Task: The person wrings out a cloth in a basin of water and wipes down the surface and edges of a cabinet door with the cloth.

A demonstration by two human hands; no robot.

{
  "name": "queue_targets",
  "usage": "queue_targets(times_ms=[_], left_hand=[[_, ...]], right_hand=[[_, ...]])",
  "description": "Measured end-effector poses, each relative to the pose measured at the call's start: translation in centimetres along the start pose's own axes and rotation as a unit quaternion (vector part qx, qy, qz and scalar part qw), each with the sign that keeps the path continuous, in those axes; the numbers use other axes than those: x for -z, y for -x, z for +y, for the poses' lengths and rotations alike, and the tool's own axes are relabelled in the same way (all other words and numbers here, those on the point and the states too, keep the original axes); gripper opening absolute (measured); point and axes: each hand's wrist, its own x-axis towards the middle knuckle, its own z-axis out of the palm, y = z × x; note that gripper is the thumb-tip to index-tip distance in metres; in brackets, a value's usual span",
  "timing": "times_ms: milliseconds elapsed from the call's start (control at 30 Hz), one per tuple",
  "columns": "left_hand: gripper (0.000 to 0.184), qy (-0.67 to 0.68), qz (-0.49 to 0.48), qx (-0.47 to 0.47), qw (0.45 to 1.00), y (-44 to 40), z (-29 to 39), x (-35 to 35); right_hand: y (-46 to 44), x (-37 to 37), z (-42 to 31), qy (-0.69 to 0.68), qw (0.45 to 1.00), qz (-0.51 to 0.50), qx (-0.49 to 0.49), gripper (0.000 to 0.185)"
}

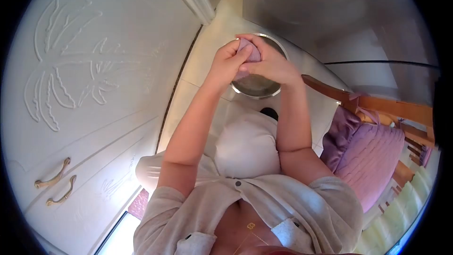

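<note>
Both my hands are wrapped around a bunched lilac cloth (253, 55), held over a round metal basin (258, 96) on the floor. My left hand (227, 64) grips it from the left, thumb pressed across it. From the right, my right hand (273, 64) closes on the same cloth, fingers curled over its top. What looks like water lies in the basin. My hands and the cloth hide the basin's upper left part.
A white cabinet (94, 94) with raised leaf patterns and brass handles (55, 174) stands at the left. A grey metallic appliance (330, 14) is at the upper right. On the right is a wooden chair (325, 88) with a purple cushion (370, 160). Pale tiles (191, 101) cover the floor.
</note>
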Motion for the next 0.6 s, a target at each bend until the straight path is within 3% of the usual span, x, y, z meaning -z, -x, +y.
queue_targets(times_ms=[100, 133, 300, 400, 533, 600], left_hand=[[0.017, 0.134, 0.032, 0.001, 0.991, -0.2, 0.1, -0.2], [0.016, 0.192, 0.047, 0.003, 0.980, -0.1, 0.1, 0.0], [0.012, 0.205, 0.104, -0.007, 0.973, 1.1, 0.9, 1.5], [0.008, 0.013, 0.138, -0.016, 0.990, 2.4, 2.5, 2.9], [0.009, -0.103, 0.205, -0.033, 0.973, 4.3, 3.5, 5.3], [0.010, -0.291, 0.303, -0.141, 0.897, 5.4, 4.1, 7.0]], right_hand=[[-0.5, -1.4, 0.2, -0.068, 0.994, 0.067, -0.058, 0.055], [-1.1, -1.5, 1.0, -0.044, 0.996, 0.069, -0.022, 0.051], [-1.9, -3.2, 1.2, -0.026, 0.995, 0.089, -0.043, 0.047], [-2.1, -4.4, 0.0, -0.068, 0.993, 0.053, -0.084, 0.037], [-3.6, -6.4, -0.2, -0.071, 0.996, 0.025, -0.046, 0.035], [-4.7, -7.6, -0.4, -0.225, 0.972, 0.021, -0.060, 0.035]])
